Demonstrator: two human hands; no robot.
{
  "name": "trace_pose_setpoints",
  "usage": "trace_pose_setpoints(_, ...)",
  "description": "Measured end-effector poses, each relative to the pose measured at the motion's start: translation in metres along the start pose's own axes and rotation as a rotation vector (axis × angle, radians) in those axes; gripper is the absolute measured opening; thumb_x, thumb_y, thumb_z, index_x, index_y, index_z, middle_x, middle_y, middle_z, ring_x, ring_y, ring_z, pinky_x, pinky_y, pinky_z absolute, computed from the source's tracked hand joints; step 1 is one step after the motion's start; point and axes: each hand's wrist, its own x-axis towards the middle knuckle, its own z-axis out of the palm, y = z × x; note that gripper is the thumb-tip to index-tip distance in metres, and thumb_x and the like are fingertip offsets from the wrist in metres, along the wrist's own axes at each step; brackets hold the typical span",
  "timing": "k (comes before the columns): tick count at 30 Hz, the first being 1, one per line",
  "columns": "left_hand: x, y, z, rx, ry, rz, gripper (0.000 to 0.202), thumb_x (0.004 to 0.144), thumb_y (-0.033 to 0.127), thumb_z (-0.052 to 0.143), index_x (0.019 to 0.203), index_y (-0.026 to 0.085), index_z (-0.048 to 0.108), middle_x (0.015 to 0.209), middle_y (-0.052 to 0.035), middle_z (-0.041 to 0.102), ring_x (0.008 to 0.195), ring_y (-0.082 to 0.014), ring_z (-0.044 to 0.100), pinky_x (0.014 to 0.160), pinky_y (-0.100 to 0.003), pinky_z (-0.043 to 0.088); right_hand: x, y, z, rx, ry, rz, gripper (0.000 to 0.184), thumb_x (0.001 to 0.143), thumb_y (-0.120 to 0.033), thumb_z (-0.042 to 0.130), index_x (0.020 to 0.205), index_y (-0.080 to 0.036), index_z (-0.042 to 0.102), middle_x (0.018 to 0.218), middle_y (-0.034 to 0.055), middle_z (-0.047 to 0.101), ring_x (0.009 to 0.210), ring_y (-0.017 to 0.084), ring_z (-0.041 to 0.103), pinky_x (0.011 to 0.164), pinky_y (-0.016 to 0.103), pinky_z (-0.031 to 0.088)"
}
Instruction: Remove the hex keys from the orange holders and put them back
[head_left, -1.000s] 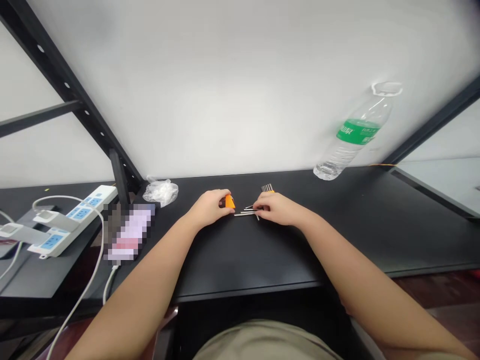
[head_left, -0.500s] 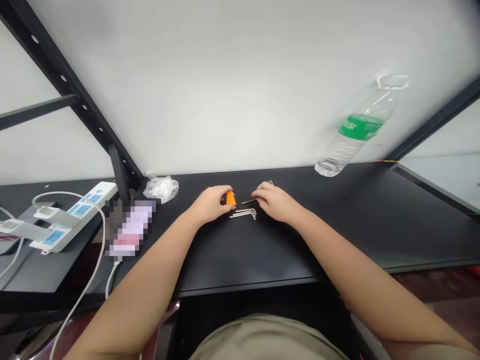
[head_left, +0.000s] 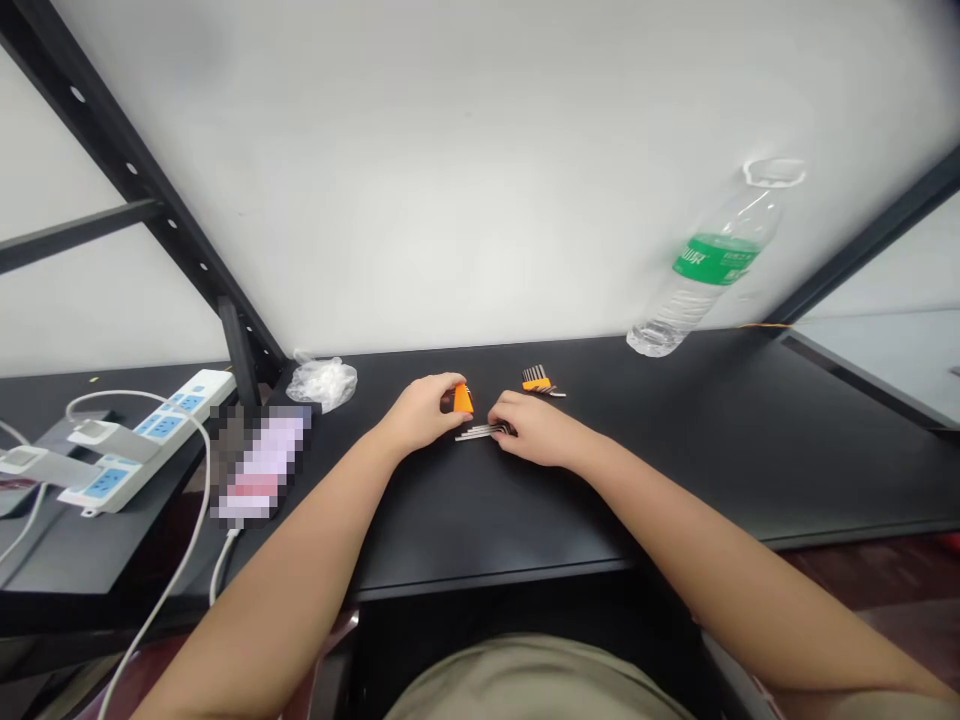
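Observation:
My left hand (head_left: 420,412) is closed around a small orange holder (head_left: 462,399) on the black table (head_left: 675,450). My right hand (head_left: 529,428) lies just right of it, fingers curled onto a bunch of loose silver hex keys (head_left: 480,432) lying on the table between the two hands. A second orange holder with several hex keys in it (head_left: 537,380) lies just behind my right hand, untouched.
A clear water bottle with a green label (head_left: 705,270) stands at the back right by the white wall. A crumpled plastic bag (head_left: 324,381) lies back left. A phone (head_left: 259,465), a white power strip (head_left: 142,435) and cables sit at the left.
My right hand moved back toward me from the far holder and came down on the loose hex keys, which now lie bunched together. The far holder is uncovered. My left hand stayed put.

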Motion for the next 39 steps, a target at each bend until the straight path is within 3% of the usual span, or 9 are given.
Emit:
trace_pose_setpoints(4,-0.001,0.006,0.002,-0.027,0.007,0.047,0.049,0.079,0.033,0.077,0.125,0.022,0.065,0.115,-0.0045,0.071,0.097,-0.0202,0.068,0.09,-0.034,0.056,0.003,0.0,-0.004,0.146,0.101,0.044,0.012,0.092,-0.029,0.065,0.097,-0.02,0.071,0.098,0.0064,0.066,0.085,0.019,0.062,0.08,0.033,0.048)
trace_pose_setpoints(7,-0.003,0.014,0.005,-0.046,0.015,0.12,0.045,0.081,0.034,0.077,0.123,0.022,0.065,0.111,-0.0041,0.07,0.093,-0.0187,0.066,0.087,-0.033,0.055,0.007,-0.001,-0.006,0.521,0.17,0.187,0.027,0.097,-0.042,0.059,0.106,-0.02,0.071,0.085,0.0039,0.067,0.072,0.016,0.06,0.069,0.031,0.048)
trace_pose_setpoints(11,-0.003,0.023,0.011,-0.072,0.03,0.231,0.042,0.08,0.033,0.08,0.119,0.023,0.066,0.109,-0.0048,0.067,0.092,-0.0183,0.063,0.085,-0.033,0.054,0.01,0.001,-0.003,1.039,0.093,0.288,0.039,0.094,-0.055,0.063,0.108,-0.018,0.068,0.063,-0.0012,0.059,0.053,0.012,0.05,0.05,0.025,0.037)
trace_pose_setpoints(14,-0.004,0.026,0.014,-0.106,0.035,0.237,0.042,0.08,0.031,0.079,0.12,0.024,0.067,0.116,-0.0063,0.064,0.094,-0.0187,0.062,0.086,-0.034,0.055,0.01,0.003,-0.002,1.191,0.053,0.309,0.038,0.089,-0.054,0.071,0.098,-0.018,0.066,0.061,-0.0011,0.06,0.049,0.01,0.047,0.046,0.023,0.032)
trace_pose_setpoints(20,-0.006,0.034,0.011,-0.134,-0.018,0.233,0.033,0.079,0.03,0.077,0.111,0.024,0.07,0.11,-0.0048,0.064,0.087,-0.0166,0.062,0.08,-0.032,0.056,0.008,0.004,-0.005,1.256,-0.051,0.285,0.035,0.087,-0.05,0.075,0.085,-0.018,0.061,0.064,-0.0007,0.061,0.045,0.007,0.044,0.042,0.021,0.026)
trace_pose_setpoints(24,-0.005,0.036,0.013,-0.112,0.022,0.164,0.026,0.076,0.028,0.076,0.101,0.023,0.07,0.102,-0.0022,0.064,0.077,-0.0135,0.06,0.074,-0.029,0.054,0.01,0.001,-0.001,1.182,0.061,0.284,0.034,0.089,-0.049,0.072,0.083,-0.017,0.062,0.058,-0.0026,0.057,0.042,0.006,0.039,0.042,0.021,0.023)
trace_pose_setpoints(28,-0.003,0.031,0.017,-0.061,0.021,0.041,0.032,0.072,0.031,0.079,0.101,0.023,0.068,0.095,-0.0002,0.066,0.075,-0.0149,0.061,0.068,-0.029,0.053,0.014,-0.002,0.004,1.1,0.166,0.343,0.033,0.089,-0.048,0.071,0.08,-0.018,0.06,0.057,-0.0031,0.055,0.041,0.007,0.04,0.042,0.022,0.026)
trace_pose_setpoints(33,-0.003,0.024,0.012,0.104,0.072,0.001,0.036,0.079,0.033,0.074,0.114,0.026,0.071,0.109,-0.0016,0.073,0.092,-0.0204,0.067,0.083,-0.032,0.054,0.015,0.001,0.004,1.023,0.252,0.396,0.033,0.088,-0.048,0.072,0.078,-0.019,0.059,0.062,-0.0025,0.055,0.042,0.007,0.043,0.041,0.022,0.03)
trace_pose_setpoints(39,-0.005,0.026,0.003,0.218,0.039,0.087,0.062,0.08,0.039,0.076,0.14,0.029,0.06,0.132,-0.0039,0.068,0.114,-0.0266,0.065,0.098,-0.038,0.052,0.012,0.003,0.001,1.065,0.202,0.373,0.032,0.088,-0.047,0.071,0.08,-0.019,0.061,0.067,-0.0006,0.059,0.043,0.007,0.043,0.042,0.023,0.029)
